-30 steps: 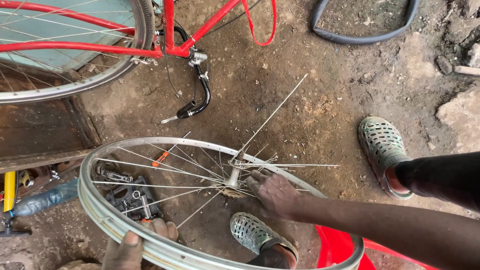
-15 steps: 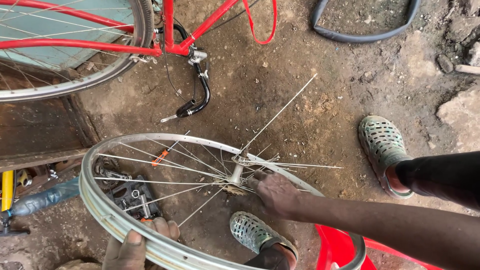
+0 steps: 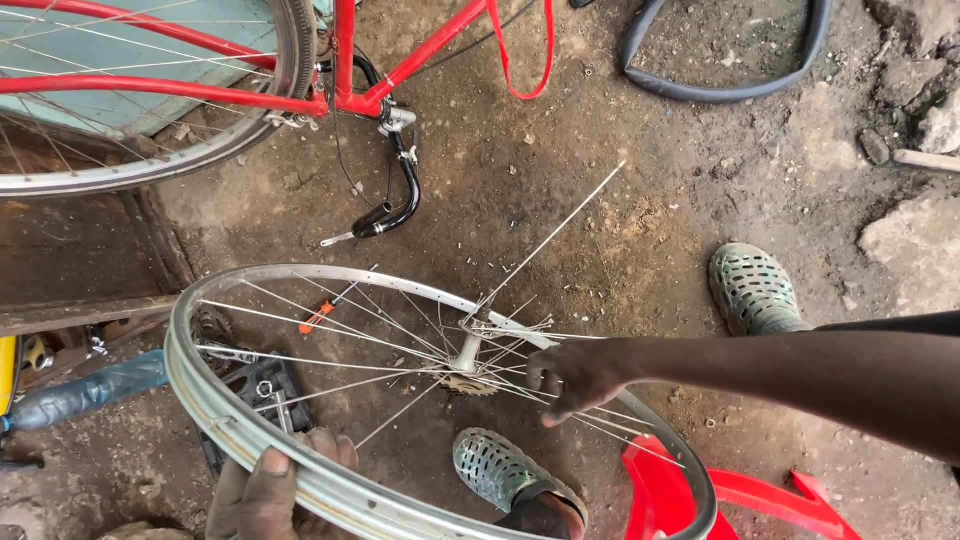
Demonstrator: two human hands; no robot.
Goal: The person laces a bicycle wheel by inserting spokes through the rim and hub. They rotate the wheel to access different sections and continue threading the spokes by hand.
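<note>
Above you: red bicycle frame (image 3: pixel 350 95) with tyred wheel (image 3: pixel 150 165), black pedal crank (image 3: pixel 395 205) hanging low. Black inner tube (image 3: pixel 720 90) curled on dirt floor (image 3: pixel 600 200) top right. Your green perforated clogs (image 3: pixel 752 290) apart on ground. Red plastic stool (image 3: pixel 720 495) at bottom right. Blue plastic bottle (image 3: pixel 85 390) at left, black pedal (image 3: pixel 255 395) beside it.

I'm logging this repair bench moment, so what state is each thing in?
Silver spoked bicycle wheel rim: tyre off, tilted, gripped at its lower edge.
Thin metal spokes: several loose at the hub, one sticking out past the rim.
Left hand: closed on the rim.
Right hand: fingers among the spokes by the hub.
Red bicycle frame: wheel fitted.
Black rubber tyre: lying on dirt.
</note>
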